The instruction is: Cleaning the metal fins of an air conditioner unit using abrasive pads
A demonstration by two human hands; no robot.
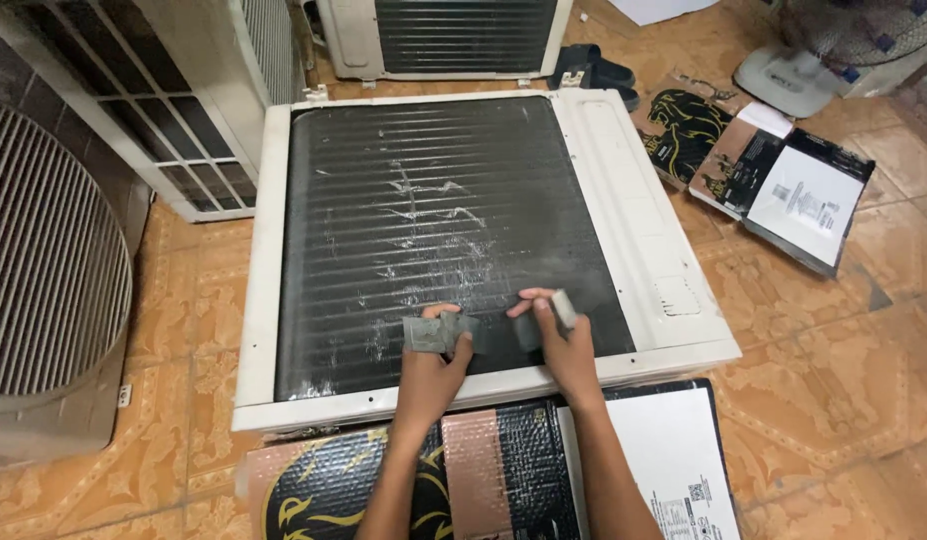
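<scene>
Lying flat on the tiled floor (pixel 833 400), the air-conditioner unit (pixel 643 250) presents its dark finned coil (pixel 433 220) upward. Left hand (pixel 430 372) grips a grey fin comb (pixel 428 333) on the coil's near edge; right hand (pixel 565 352) pinches a second grey tool (pixel 562 308) just beside it.

The condenser coil (pixel 433 230) shows dark, ribbed, scuffed metal; its casing (pixel 643 230) is matt cream-painted metal; the floor (pixel 843 400) is glossy patterned tile.

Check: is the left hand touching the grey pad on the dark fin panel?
Touching. The head view shows the left hand with fingers wrapped over the grey pad.
</scene>
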